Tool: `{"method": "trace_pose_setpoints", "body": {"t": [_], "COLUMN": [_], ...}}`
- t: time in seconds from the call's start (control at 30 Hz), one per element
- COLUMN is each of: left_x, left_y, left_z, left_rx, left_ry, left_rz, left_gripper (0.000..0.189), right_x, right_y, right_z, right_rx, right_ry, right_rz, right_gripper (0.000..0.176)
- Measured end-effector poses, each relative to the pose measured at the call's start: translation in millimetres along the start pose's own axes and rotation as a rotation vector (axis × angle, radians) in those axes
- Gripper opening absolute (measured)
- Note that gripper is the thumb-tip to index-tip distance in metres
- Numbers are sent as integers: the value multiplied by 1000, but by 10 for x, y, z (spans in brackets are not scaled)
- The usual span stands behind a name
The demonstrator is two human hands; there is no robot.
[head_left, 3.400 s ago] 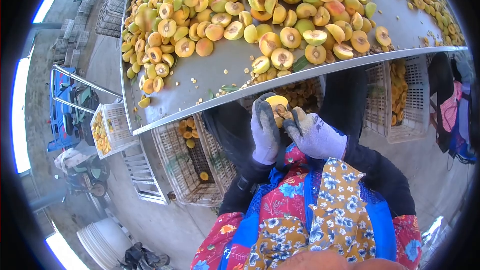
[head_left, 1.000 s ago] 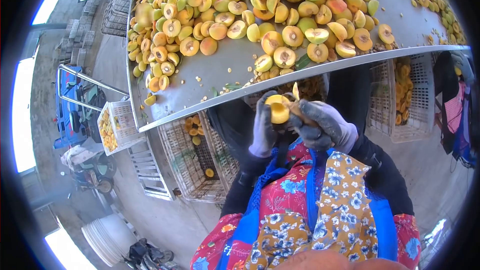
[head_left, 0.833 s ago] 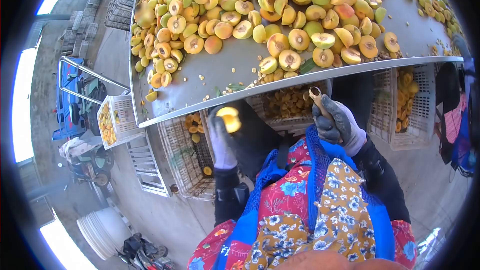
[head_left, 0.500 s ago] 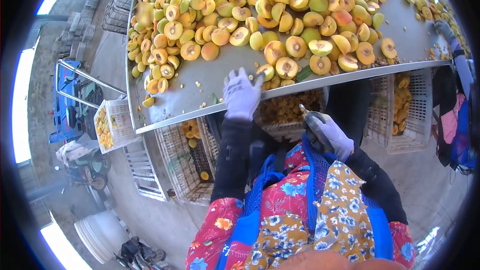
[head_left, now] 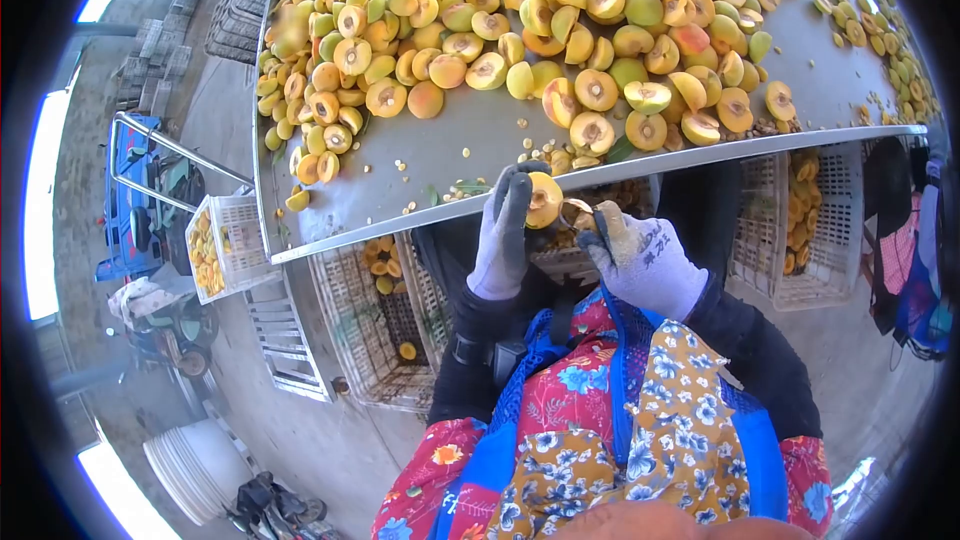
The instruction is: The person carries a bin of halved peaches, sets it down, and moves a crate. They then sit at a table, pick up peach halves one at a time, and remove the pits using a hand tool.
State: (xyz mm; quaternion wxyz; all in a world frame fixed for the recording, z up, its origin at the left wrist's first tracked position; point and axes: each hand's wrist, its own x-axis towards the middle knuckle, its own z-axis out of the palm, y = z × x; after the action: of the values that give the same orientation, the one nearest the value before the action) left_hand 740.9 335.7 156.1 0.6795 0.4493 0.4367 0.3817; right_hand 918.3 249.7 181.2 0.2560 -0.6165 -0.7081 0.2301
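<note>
My left hand point(head_left: 503, 230), in a grey-white work glove with dark fingertips, is closed around a halved yellow peach point(head_left: 543, 202) just off the table's front edge. Its cut face is turned toward my right hand point(head_left: 648, 255). That hand, gloved alike, grips a small pitting tool point(head_left: 576, 205) with a curved metal end, right at the side of the peach half; its handle is hidden in the fingers. Beyond both hands, a heap of halved peaches point(head_left: 485, 70) covers much of the metal table point(head_left: 440, 145), some with pits showing.
Loose pits and leaf bits lie along the table's raised metal rim point(head_left: 400, 226). Below it stand plastic crates point(head_left: 370, 340) holding some peach halves, with another crate point(head_left: 795, 240) at right. A crate of peach pieces point(head_left: 238, 240) stands left. At far right, another person's sleeve point(head_left: 928, 230) shows.
My left hand has taken a peach half from the table's front edge and drawn it back toward me. My right hand has risen and turned, bringing the tool to the peach half.
</note>
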Motion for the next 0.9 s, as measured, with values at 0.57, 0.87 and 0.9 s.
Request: {"method": "trace_pose_setpoints", "body": {"t": [0.57, 0.87, 0.9], "left_x": [-341, -301, -319], "left_y": [-237, -365, -311], "left_z": [289, 211, 253], "left_rx": [275, 407, 479], "left_ry": [167, 165, 181], "left_rz": [168, -21, 19], "left_gripper": [39, 33, 33], "right_x": [-126, -150, -135], "right_y": [-32, 147, 121], "right_z": [188, 318, 312], "right_rx": [309, 603, 652], "right_ry": [-218, -256, -232], "right_rz": [80, 84, 100], "right_gripper": [30, 30, 31]}}
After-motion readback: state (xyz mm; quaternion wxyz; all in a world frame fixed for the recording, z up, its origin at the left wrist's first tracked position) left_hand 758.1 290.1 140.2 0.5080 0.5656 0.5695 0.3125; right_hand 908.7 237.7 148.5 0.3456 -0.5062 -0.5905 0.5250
